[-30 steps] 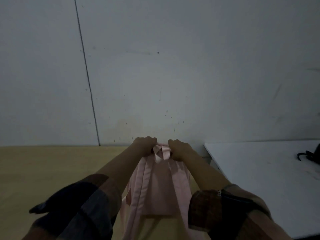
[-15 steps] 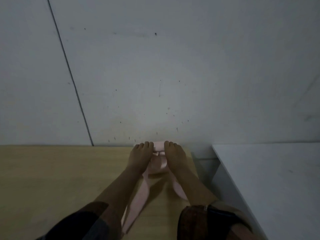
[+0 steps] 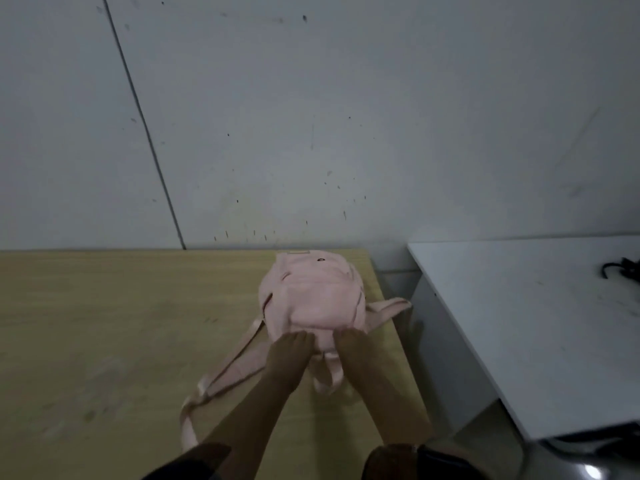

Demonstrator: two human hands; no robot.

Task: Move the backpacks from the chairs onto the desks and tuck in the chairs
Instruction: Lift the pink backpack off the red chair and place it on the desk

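Both hands, left hand (image 3: pixel 290 348) and right hand (image 3: pixel 354 348), clench the near top end of a pink backpack (image 3: pixel 311 299) lying on the wooden worktop (image 3: pixel 104 341), its long axis running straight away from them toward the far wall (image 3: pixel 346 116), near the worktop's right edge.

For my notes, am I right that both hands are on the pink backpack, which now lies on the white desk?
Not quite. The head view shows the left hand and right hand on the backpack, but it lies on the wooden desk; the white desk is beside it.
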